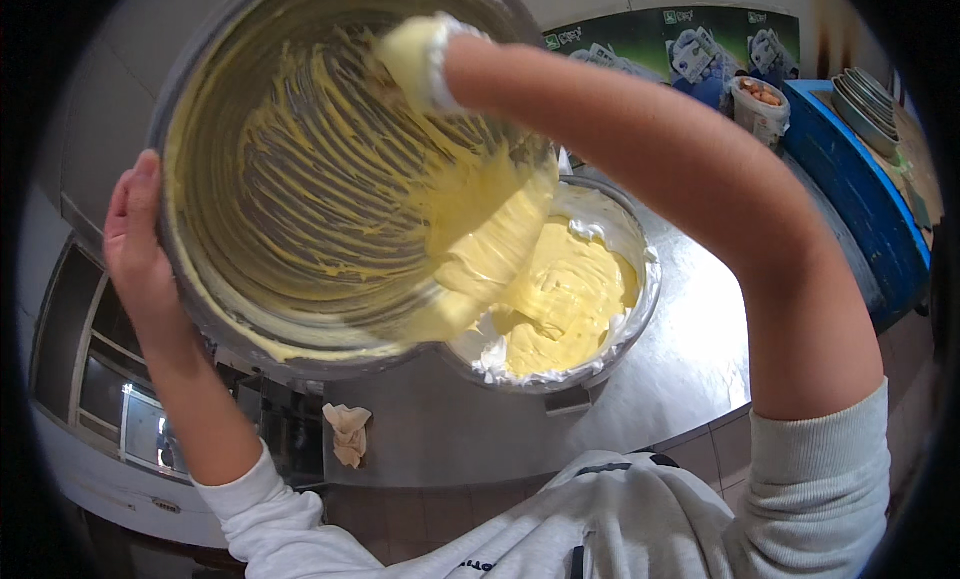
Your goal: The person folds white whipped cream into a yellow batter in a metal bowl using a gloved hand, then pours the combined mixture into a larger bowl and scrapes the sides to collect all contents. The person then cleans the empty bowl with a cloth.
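A large metal mixing bowl [330,181] is tilted on its side, its inside streaked with yellow batter. My left hand [139,226] grips its left rim. My right hand [412,61], pale yellow and white up to the wrist, is inside the bowl near the upper wall. Whether a glove or batter covers that hand is unclear, and its fingers are hidden. Thick batter [487,241] slides over the lower right rim into a second, smaller bowl [652,294]. That bowl holds a pool of yellow batter [562,301] ringed by white foam [491,361].
Both bowls are over a metal worktable [450,429]. A crumpled beige cloth or paper [348,433] lies near its left end. At right are a white tub [761,121] with brown pieces, a blue bin or cabinet [862,211] and stacked round pans [866,110].
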Available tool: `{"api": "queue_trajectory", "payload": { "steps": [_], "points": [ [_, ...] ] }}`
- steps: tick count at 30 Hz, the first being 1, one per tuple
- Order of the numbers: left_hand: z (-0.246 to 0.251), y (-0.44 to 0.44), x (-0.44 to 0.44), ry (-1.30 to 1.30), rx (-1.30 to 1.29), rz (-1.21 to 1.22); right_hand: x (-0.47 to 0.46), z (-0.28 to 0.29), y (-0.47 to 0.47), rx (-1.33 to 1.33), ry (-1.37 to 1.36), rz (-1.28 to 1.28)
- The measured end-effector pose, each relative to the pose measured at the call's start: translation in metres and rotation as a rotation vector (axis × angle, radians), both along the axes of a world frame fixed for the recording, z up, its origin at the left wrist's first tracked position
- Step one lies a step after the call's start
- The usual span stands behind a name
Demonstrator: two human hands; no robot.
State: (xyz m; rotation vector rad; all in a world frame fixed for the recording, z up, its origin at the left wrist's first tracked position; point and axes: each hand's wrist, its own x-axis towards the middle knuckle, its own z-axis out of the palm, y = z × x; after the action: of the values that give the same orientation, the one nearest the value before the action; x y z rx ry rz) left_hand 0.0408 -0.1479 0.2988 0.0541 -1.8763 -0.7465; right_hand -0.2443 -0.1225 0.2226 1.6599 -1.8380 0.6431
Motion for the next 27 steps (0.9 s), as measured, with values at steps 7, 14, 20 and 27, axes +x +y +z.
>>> {"api": "queue_trajectory", "payload": {
  "steps": [7, 14, 20, 27],
  "points": [
    [0.000, -0.003, 0.002, 0.036, -0.027, 0.064, 0.018, -0.067, 0.029, 0.229, 0.110, -0.043],
    [0.000, -0.012, 0.004, -0.022, -0.033, 0.011, 0.003, -0.034, -0.007, -0.256, 0.116, 0.101],
    [0.004, -0.016, 0.006, 0.000, -0.022, -0.045, 0.026, -0.024, 0.014, 0.472, -0.053, -0.123],
    [-0.001, -0.017, 0.016, -0.015, -0.033, -0.077, 0.029, 0.003, 0.019, -0.037, -0.008, -0.028]
  ]
}}
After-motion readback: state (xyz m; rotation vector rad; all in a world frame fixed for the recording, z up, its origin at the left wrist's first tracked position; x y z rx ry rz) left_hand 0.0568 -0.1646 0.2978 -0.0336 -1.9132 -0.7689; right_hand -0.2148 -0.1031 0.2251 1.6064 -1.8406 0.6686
